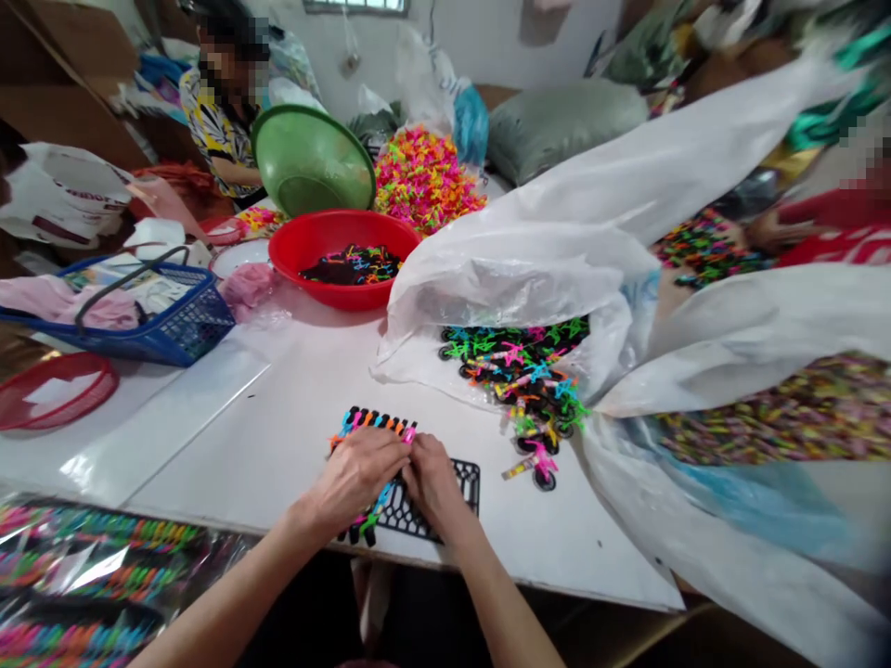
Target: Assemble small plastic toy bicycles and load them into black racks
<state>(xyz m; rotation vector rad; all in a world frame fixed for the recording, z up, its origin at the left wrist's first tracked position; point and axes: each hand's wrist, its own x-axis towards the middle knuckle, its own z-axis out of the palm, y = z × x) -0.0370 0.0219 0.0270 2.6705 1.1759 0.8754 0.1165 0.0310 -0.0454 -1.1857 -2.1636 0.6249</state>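
My left hand (363, 464) and my right hand (434, 478) are close together over a black perforated rack (468, 482) near the table's front edge. Colourful plastic pieces with black parts (368, 422) fill rows on the rack's left side, while its right side shows bare holes. A small pink plastic piece (410, 432) sits at the fingertips of my right hand. The fingers of my left hand are bent down, and what they grip is hidden. To the right, small toy bicycles (539, 464) with black wheels spill from a white plastic bag (522, 269).
A red basin (344, 295) holds dark pieces; a green basin (313, 162) leans behind it near a bright heap (424, 181). At left are a blue basket (177, 325) and a red sieve (104, 390). Packed pieces (104, 575) lie lower left. Two people sit nearby.
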